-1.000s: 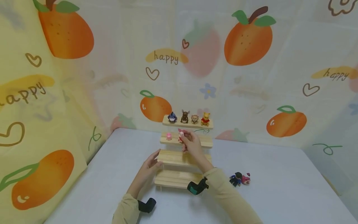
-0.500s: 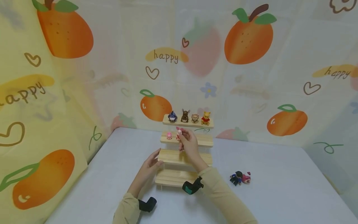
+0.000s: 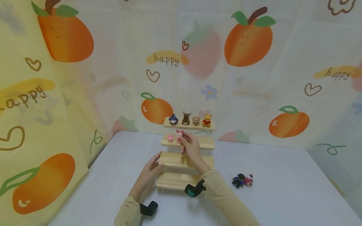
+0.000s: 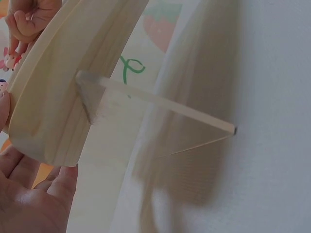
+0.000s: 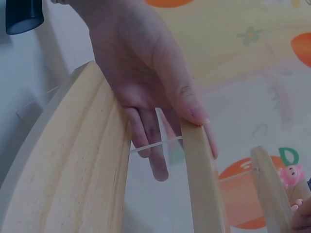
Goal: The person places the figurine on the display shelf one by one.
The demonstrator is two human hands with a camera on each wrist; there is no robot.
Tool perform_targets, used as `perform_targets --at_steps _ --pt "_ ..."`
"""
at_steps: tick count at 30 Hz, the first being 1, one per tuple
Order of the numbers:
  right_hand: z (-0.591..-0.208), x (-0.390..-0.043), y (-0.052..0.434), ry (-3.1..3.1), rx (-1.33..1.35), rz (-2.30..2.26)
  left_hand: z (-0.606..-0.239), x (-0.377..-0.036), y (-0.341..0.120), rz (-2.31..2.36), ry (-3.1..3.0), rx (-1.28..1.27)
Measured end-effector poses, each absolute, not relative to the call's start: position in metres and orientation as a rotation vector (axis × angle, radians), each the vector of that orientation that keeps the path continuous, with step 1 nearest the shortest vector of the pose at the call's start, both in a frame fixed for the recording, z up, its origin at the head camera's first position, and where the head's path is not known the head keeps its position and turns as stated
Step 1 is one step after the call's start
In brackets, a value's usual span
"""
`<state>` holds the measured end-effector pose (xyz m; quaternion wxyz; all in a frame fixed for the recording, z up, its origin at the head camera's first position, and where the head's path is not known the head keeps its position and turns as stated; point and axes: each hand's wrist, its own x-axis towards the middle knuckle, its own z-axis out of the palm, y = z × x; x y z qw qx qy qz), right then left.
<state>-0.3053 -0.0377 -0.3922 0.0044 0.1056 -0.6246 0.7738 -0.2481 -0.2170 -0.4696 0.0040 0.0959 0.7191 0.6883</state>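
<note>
A wooden tiered display shelf (image 3: 181, 159) stands on the table. My left hand (image 3: 149, 169) grips the left end of one of its lower tiers; in the left wrist view the thumb (image 4: 4, 111) and fingers lie on opposite sides of the board. My right hand (image 3: 192, 147) pinches a pink-eared piglet figurine (image 3: 179, 135) over the second tier from the top, its body partly hidden by the fingers. A small pink figurine (image 3: 170, 138) sits on that tier, just left of the piglet.
On the top tier sit a blue donkey figurine (image 3: 173, 119), a brown kangaroo figurine (image 3: 186, 119), a pale round-faced figurine (image 3: 196, 120) and a yellow bear figurine (image 3: 207, 120). A dark-clothed figurine (image 3: 238, 180) and a magenta figurine (image 3: 249, 180) lie on the table (image 3: 277, 194), right of the shelf.
My right hand has shifted left with the piglet figurine, closer to the small pink figurine, mostly in the first half second. My left hand stays on the shelf end.
</note>
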Motion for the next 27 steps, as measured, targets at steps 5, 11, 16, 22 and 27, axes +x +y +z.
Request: perform_targets --at_steps 5,11,16,22,27 --pt "-0.393 -0.305 -0.036 -1.972 0.341 2.411 -0.455 -0.241 -0.214 2.109 2.286 0.314" --pt "-0.39 -0.299 -0.032 -2.047 0.367 2.354 -0.452 -0.239 -0.212 2.093 2.298 0.299" --pt "-0.392 -0.296 -0.029 -2.068 0.368 2.347 -0.464 -0.247 -0.216 2.112 2.301 0.305" --pt "-0.399 -0.296 -0.024 -2.059 0.389 2.36 -0.477 -0.252 -0.217 2.13 2.3 0.291" --pt "-0.397 -0.292 -0.017 -2.087 0.426 2.352 -0.464 -0.245 -0.214 2.131 2.27 0.274"
